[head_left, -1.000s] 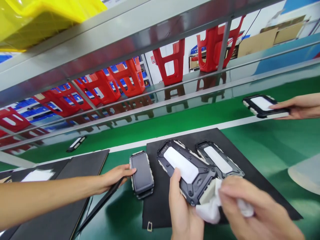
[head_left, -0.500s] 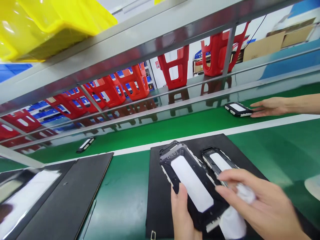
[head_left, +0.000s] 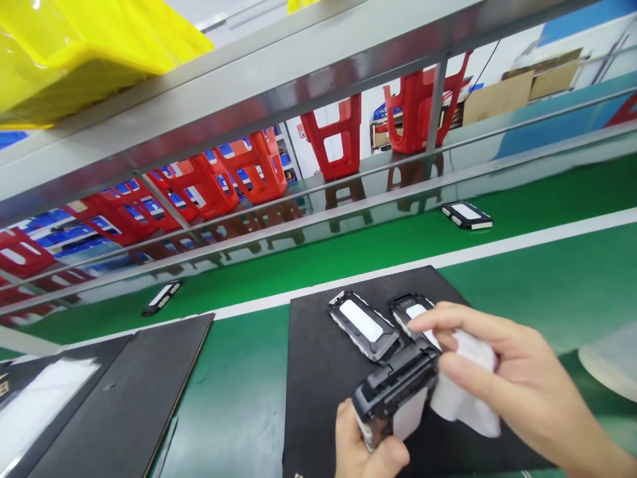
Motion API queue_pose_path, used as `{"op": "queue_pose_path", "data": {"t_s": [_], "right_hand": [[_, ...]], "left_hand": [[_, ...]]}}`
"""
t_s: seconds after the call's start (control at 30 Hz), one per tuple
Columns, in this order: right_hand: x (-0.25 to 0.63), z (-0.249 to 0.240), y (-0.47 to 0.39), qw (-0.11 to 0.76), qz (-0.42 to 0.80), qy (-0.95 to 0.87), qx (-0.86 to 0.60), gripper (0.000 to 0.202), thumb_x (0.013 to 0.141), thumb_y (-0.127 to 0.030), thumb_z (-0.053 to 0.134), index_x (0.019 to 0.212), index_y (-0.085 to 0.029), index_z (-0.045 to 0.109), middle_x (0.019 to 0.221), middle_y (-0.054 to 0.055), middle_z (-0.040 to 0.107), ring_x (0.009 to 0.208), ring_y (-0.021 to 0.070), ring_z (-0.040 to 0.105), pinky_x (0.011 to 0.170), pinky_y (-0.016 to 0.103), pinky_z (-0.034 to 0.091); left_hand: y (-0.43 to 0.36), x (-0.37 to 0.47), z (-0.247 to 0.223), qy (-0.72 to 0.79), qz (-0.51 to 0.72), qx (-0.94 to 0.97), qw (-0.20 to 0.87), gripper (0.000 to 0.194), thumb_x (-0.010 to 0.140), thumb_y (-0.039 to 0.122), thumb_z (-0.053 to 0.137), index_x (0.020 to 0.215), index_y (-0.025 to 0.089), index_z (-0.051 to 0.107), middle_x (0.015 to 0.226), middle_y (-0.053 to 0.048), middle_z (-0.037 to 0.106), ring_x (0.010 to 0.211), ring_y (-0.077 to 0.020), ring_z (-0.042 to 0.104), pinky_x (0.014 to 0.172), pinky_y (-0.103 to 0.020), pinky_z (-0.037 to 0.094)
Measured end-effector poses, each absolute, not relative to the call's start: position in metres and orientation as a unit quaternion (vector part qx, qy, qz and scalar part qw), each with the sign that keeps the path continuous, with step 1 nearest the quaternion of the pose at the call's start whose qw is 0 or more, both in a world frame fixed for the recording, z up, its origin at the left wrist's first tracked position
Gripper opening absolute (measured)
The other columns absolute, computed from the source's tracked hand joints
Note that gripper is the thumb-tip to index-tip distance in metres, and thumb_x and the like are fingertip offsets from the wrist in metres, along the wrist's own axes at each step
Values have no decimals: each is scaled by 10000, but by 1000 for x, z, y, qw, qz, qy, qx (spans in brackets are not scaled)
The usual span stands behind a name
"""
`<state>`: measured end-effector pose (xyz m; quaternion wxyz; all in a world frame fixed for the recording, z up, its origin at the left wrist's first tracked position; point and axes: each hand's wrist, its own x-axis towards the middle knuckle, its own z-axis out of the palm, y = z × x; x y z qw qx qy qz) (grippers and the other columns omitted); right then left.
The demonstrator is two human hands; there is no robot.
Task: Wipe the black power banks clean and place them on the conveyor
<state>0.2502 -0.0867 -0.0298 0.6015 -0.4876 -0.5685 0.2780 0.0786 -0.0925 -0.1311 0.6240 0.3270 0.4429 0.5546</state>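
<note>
My left hand grips a black rugged device with pale side strips and a white panel. The device is tilted so that one end faces up toward me. My right hand pinches a crumpled white cloth just right of the device; whether the cloth touches it I cannot tell. Beyond both hands, two similar devices lie white panel up on a black mat: one device in full sight, the other device partly covered by my right fingers.
On the green belt lie one device at right and another device at left. A second black board is at lower left. A metal shelf beam with a yellow bin crosses overhead. Red stools stand behind.
The held device has turned from panel-up to end-up, revealing the device behind it. A co-worker's hand has left the belt device at right. My right hand still has the cloth.
</note>
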Motion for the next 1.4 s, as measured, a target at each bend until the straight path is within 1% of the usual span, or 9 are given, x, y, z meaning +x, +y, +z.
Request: {"op": "queue_pose_path", "data": {"t_s": [0.17,0.37,0.53,0.77,0.9,1.03,1.2,1.33,1.4], "right_hand": [[247,-31,-84,562,243,-634,-472,76,793,-289,652,842,-290,709,689,-21,577,595,121,557,540,212,454],[247,-33,-82,576,245,-631,-458,75,792,-298,662,850,-308,708,662,-34,562,585,115,542,533,204,450],[244,-31,-85,584,252,-608,-476,87,764,-364,683,770,-287,723,640,-14,567,569,139,532,519,235,452],[249,-34,-86,584,235,-654,-419,83,792,-298,668,867,-295,704,625,-26,551,521,119,505,472,218,418],[256,-36,-83,572,278,-676,-372,151,804,-329,670,949,-314,709,671,-13,575,576,128,537,512,232,440],[257,-39,-86,589,335,-646,-350,132,799,-348,687,921,-327,729,636,-16,542,539,111,507,481,224,411],[251,-40,-89,612,345,-618,-352,111,803,-361,680,883,-321,745,627,-19,505,499,90,460,428,204,356],[253,-39,-88,610,346,-626,-340,115,826,-348,657,898,-322,742,636,-20,495,482,83,449,406,194,344],[257,-39,-87,594,342,-650,-328,128,823,-310,664,930,-323,734,644,-18,497,482,85,458,405,193,354]], "left_hand": [[-90,77,-136,427,573,329,617,468,374,467,881,719,204,705,757,-89,688,992,-345,613,936,-414,464],[-86,75,-124,442,572,355,592,513,338,437,897,768,217,723,833,-87,707,1027,-340,605,969,-401,443],[-80,80,-102,403,530,407,625,498,428,519,846,777,177,750,896,-136,723,989,-356,624,973,-431,434],[-73,80,-83,372,539,494,572,459,486,528,815,811,207,773,894,-149,743,915,-305,668,922,-390,473],[-66,76,-71,336,542,575,513,246,669,437,742,827,251,767,927,-124,742,921,-274,687,906,-372,481],[-55,63,-60,329,481,658,476,118,782,311,661,852,286,753,1030,-106,712,1053,-255,645,1026,-412,381],[-44,51,-54,308,415,742,427,346,771,59,613,932,344,724,1122,-44,671,1155,-225,584,1082,-427,294],[-40,49,-57,308,426,732,434,271,758,84,655,903,297,739,1097,-76,687,1151,-232,586,1093,-412,289],[-37,46,-64,250,433,781,374,301,787,128,645,1034,289,701,1166,-71,661,1181,-223,563,1086,-398,310]]}}
